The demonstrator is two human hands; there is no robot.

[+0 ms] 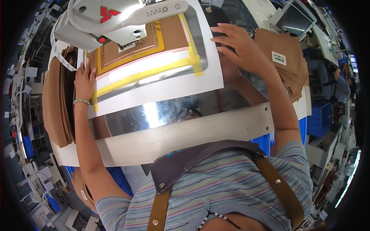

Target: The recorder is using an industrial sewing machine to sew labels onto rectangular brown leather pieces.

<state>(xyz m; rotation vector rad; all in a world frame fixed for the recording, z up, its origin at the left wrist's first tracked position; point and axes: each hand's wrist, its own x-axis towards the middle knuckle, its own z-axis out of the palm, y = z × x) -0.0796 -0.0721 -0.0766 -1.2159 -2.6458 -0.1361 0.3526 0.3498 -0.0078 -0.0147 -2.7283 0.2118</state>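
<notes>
My left hand [84, 81], wearing a beaded bracelet, lies with fingers stretched on the left edge of a white sheet [162, 94]. My right hand [244, 48] is raised with its fingers spread by the sheet's right edge; whether the fingertips touch it I cannot tell. Neither hand grips anything. On the sheet lies a template with yellow tape [142, 79] along its edges. Inside it sits a yellow frame [133, 58] around a brown panel [111, 51] with a white label [127, 47]. A white sewing machine head [102, 25] hangs over the panel and hides part of it.
Brown pieces [58, 104] are stacked at the left, and more brown labelled pieces [279, 61] at the right. A shiny metal plate [165, 113] covers the worktop, edged by a pale board [185, 133]. Back right stands a screen [295, 19]; beyond the table, another person [335, 82].
</notes>
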